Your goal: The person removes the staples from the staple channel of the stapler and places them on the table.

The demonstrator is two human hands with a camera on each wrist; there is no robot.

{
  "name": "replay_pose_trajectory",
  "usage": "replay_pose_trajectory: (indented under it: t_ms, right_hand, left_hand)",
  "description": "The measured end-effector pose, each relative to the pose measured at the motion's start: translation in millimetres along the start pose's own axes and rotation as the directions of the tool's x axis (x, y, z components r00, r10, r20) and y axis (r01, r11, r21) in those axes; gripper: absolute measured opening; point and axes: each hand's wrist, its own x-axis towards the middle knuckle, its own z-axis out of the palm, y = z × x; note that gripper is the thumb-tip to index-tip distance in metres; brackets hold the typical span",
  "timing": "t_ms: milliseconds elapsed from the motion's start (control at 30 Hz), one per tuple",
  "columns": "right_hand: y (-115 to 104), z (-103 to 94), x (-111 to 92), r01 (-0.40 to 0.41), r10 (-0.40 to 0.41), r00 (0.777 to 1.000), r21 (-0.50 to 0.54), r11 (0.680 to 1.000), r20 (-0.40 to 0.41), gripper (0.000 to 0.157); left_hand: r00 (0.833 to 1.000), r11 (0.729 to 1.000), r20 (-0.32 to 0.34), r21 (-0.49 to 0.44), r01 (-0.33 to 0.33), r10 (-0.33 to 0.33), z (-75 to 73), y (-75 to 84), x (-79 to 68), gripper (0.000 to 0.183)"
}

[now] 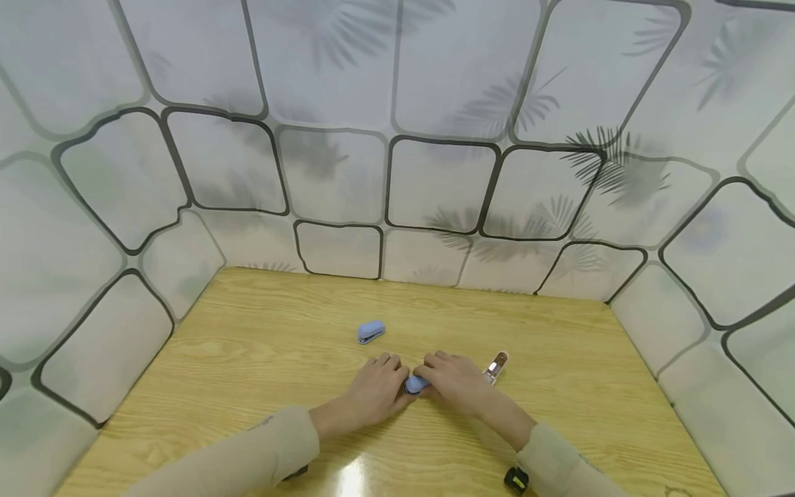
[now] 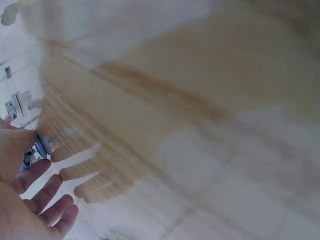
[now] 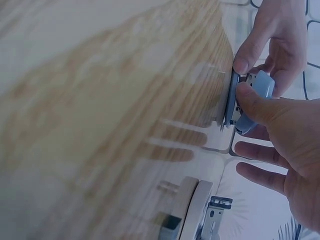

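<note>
A small light-blue stapler [image 1: 415, 384] is between my two hands, low over the wooden table. My left hand [image 1: 379, 390] holds one end of it, thumb low and fingers curled. On the other end, my right hand [image 1: 456, 379] pinches with the thumb along the side. In the right wrist view the stapler [image 3: 263, 84] stands on edge, its metal parts showing between the blue cover and base; two right fingers stick out free. The left wrist view shows only a part of the stapler [image 2: 44, 146], beside the left thumb and index finger.
Another light-blue stapler [image 1: 371, 331] lies on the table [image 1: 261, 331] beyond my left hand. Right of my right hand lies an opened, stapler-like item [image 1: 495, 367] with metal and pinkish parts. Patterned fabric walls [image 1: 335, 172] enclose the table's back and sides.
</note>
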Motion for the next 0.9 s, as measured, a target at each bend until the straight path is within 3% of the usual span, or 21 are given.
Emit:
replay_pose_trajectory:
  t_ms: [367, 667, 900]
  right_hand:
    - [1.9, 1.2, -1.1, 0.011, -0.012, 0.999, -0.015, 1.000, -0.033, 0.030]
    - [5.4, 1.0, -3.6, -0.052, 0.057, 0.998, 0.138, 0.989, -0.032, 0.030]
    - [7.6, 1.8, -5.8, -0.043, 0.048, 0.998, 0.116, 0.992, -0.038, 0.032]
  left_hand:
    - [1.000, 1.000, -0.005, -0.002, 0.009, -0.009, 4.1, 0.0, 0.4, 0.036]
    - [1.000, 1.000, 0.025, 0.013, 0.016, -0.016, 2.1, -0.2, 1.3, 0.036]
    - [0.999, 1.000, 0.036, -0.007, 0.020, -0.020, -1.0, 0.4, 2.3, 0.035]
